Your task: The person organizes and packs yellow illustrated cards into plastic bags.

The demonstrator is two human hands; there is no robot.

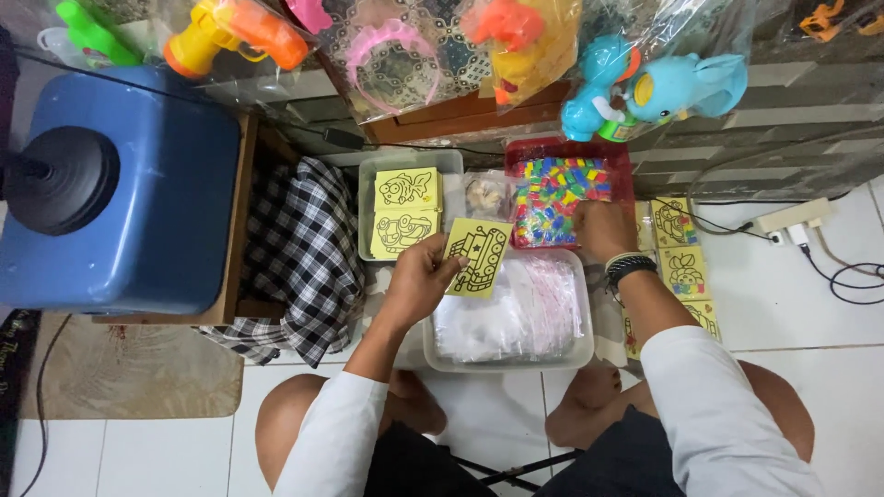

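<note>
Over the floor trays, seen from the head camera, the left hand pinches a yellow tank picture card above the clear tub of plastic bags. The right hand dips curled fingers into the red tray of coloured packets; what they hold I cannot tell. This looks like kit gathering, and the step seems to call for lifting one packet cleanly.

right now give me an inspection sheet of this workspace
surface: white tile floor, person seated on it
job's things: yellow card; red tray of coloured bits; clear tub of plastic bags; grey tray of cards
clutter: checked cloth, blue container, bagged toys
hands: left hand holds the card; right hand at the red tray
cables: power strip, black cable
surroundings: rug, more cards by the right arm
</note>
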